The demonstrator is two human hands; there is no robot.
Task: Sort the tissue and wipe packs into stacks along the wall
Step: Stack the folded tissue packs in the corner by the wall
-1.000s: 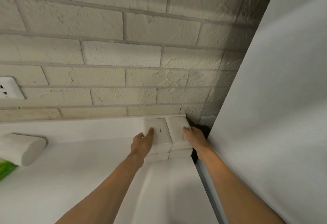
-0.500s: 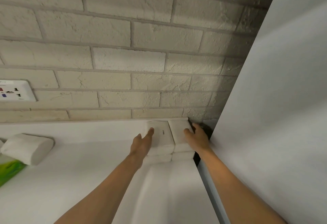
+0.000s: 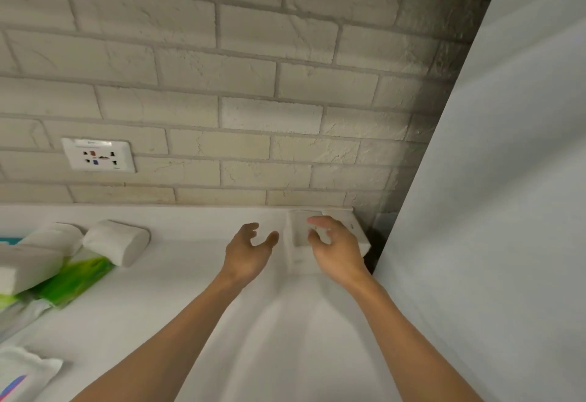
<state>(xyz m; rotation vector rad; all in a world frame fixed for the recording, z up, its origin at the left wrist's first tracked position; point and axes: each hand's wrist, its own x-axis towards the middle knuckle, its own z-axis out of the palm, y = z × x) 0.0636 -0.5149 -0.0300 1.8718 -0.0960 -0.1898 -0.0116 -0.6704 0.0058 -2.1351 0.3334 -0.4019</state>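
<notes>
Both hands hang above the counter [image 3: 190,290] with fingers loosely curled and spread, holding nothing. The left hand [image 3: 249,255] has its thumb and fingers apart around empty air. The left stack [image 3: 298,231] of white packs lies just beside it at three o'clock, with a thin strip of counter showing between thumb and pack.

The right hand [image 3: 337,254] sits in front of both stacks. Its fingertips curve over the top pack of the left stack at eleven o'clock from its palm, and the right stack [image 3: 358,228] shows past its knuckles at one o'clock. The blur hides whether any fingertip touches a pack.

The two stacks stand side by side, touching. Their backs are against the brick wall [image 3: 247,84], in the corner where it meets a tall white panel [image 3: 507,179].

Well apart, at nine o'clock from the left hand, a rolled white pack [image 3: 119,241] lies on the counter near the wall. A second white pack [image 3: 54,236] lies just beyond it. A green pack [image 3: 76,278] lies at eight o'clock, partly under a flat white pack [image 3: 25,270]. At the frame's seven o'clock corner lies a white pack with a pink and blue stripe [image 3: 22,376]. A socket plate [image 3: 99,155] is set in the wall at ten o'clock.
</notes>
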